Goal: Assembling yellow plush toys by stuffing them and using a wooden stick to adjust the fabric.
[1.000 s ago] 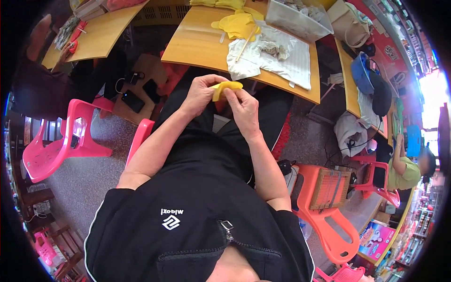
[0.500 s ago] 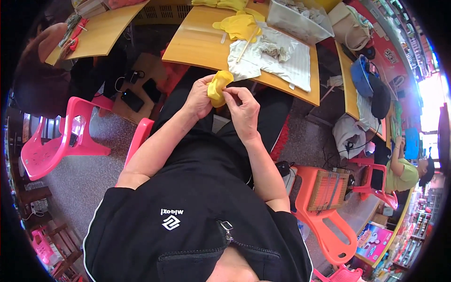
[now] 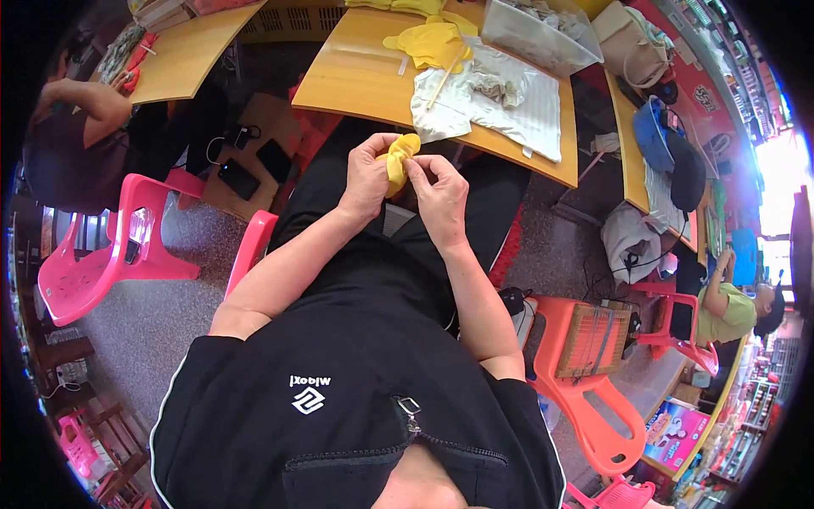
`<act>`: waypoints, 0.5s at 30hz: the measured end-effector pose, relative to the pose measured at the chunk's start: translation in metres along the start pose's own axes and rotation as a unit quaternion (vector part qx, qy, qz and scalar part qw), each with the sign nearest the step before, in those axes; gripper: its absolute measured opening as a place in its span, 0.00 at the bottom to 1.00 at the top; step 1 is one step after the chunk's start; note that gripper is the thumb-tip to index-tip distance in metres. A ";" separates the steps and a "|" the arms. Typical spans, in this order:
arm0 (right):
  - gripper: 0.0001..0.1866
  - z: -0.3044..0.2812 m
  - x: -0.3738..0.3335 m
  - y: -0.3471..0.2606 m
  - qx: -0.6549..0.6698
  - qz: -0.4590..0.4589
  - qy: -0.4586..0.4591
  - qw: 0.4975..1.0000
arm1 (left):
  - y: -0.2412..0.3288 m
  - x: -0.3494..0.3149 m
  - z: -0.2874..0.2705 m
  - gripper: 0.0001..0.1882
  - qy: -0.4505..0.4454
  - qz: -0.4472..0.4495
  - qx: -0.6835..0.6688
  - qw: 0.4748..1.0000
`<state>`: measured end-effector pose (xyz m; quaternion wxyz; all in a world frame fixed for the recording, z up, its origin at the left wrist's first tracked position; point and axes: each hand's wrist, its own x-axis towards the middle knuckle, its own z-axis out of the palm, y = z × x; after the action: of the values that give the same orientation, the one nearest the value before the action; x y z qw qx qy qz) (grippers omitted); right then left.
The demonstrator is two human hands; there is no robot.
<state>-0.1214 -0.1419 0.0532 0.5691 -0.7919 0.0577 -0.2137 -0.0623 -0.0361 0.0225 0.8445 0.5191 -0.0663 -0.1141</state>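
Observation:
Over my lap, both hands hold a small, bunched yellow cloth piece (image 3: pixel 399 166). My left hand (image 3: pixel 367 174) has its fingers wrapped round the left side of the piece. On the right side, my right hand (image 3: pixel 441 191) pinches the edge between thumb and fingertips. Just beyond, on the wooden table (image 3: pixel 339 76), lies a white cloth (image 3: pixel 538 119) with a crumpled greyish cloth (image 3: pixel 498 88) on top. A thin wooden stick (image 3: pixel 444 83) rests across the white cloth and some flat yellow cloth pieces (image 3: pixel 431 46).
A clear plastic bin (image 3: pixel 543 38) with whitish contents stands at the table's far right. Pink chairs (image 3: pixel 119 254) are to my left, and an orange chair (image 3: pixel 585 390) is at my right. One person (image 3: pixel 72 157) sits at the left, another (image 3: pixel 731 310) at the far right.
The yellow cloth piece has turned and bunched narrower, and its open rim no longer shows. My left fingers have closed further over it. The person at the left has moved an arm.

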 end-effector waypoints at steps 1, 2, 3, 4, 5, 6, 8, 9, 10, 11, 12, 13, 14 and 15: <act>0.07 0.000 0.000 0.000 0.000 0.001 0.000 1.000 | -0.001 -0.001 0.001 0.09 0.010 0.016 0.014 1.000; 0.07 -0.001 0.001 0.000 -0.015 -0.017 -0.004 1.000 | -0.002 -0.001 -0.001 0.09 0.010 0.015 0.014 1.000; 0.06 -0.001 0.001 0.000 -0.030 -0.035 -0.008 0.999 | -0.003 0.000 -0.003 0.09 0.008 0.059 0.090 0.994; 0.06 -0.001 0.002 0.000 -0.030 -0.035 -0.008 0.999 | -0.005 0.001 -0.005 0.10 0.006 0.102 0.165 0.981; 0.06 -0.002 0.003 0.002 -0.039 -0.034 -0.003 0.999 | -0.006 0.002 -0.006 0.10 0.006 0.102 0.165 0.981; 0.06 -0.004 0.004 0.002 -0.048 -0.032 0.002 0.998 | -0.007 0.002 -0.005 0.10 -0.004 0.112 0.179 0.977; 0.06 -0.008 0.005 0.001 -0.041 -0.010 0.008 0.999 | -0.008 0.001 -0.005 0.10 -0.015 0.123 0.193 0.973; 0.06 -0.010 0.007 0.001 -0.033 0.012 0.013 0.999 | -0.009 -0.001 -0.003 0.10 -0.031 0.111 0.183 0.976; 0.06 -0.012 0.008 0.003 -0.033 0.012 0.012 0.999 | -0.009 -0.003 -0.003 0.09 -0.046 0.100 0.173 0.979; 0.06 -0.014 0.010 0.008 -0.055 -0.012 0.019 0.998 | -0.011 0.001 -0.007 0.08 -0.066 0.098 0.175 0.977; 0.06 -0.016 0.011 0.012 -0.078 -0.034 0.029 0.996 | -0.007 0.000 -0.005 0.08 -0.067 0.097 0.175 0.978; 0.06 -0.019 0.013 0.016 -0.070 -0.030 0.026 0.997 | -0.001 -0.002 -0.004 0.07 -0.099 0.071 0.174 0.977; 0.06 -0.020 0.014 0.019 -0.071 -0.029 0.027 0.997 | 0.002 -0.003 -0.002 0.07 -0.131 0.045 0.174 0.975; 0.06 -0.020 0.015 0.021 -0.070 -0.039 0.019 0.997 | 0.003 -0.001 -0.004 0.08 -0.163 0.019 0.142 0.976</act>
<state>-0.1132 -0.1716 0.0431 0.5022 -0.8272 0.0521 -0.2465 -0.0619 -0.0305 0.0234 0.7419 0.6070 -0.2283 -0.1702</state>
